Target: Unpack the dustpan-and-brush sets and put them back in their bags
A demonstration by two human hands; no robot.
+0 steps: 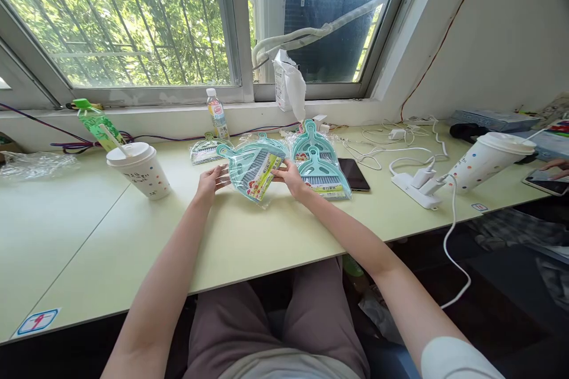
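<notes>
A mint-green dustpan and brush set (249,172) in clear wrap is tilted up over the desk, its printed yellow-green label facing me. My right hand (291,179) pinches its right edge, thumb on the label side. At its left edge, the fingers of my left hand (212,183) hold the clear wrap; their tips are partly hidden. More wrapped dustpan sets (324,174) lie to the right, overlapping, close behind my right hand. Another wrapped set (205,151) lies behind on the left, and part of one more shows behind the held set.
A white lidded cup (144,174) and green-capped bottle (100,124) stand left; a small bottle (217,115) is by the window. To the right are a dark phone (354,174), a power strip (415,189) with cables and a tilted cup (486,163). Another person's hand (558,169) touches a phone.
</notes>
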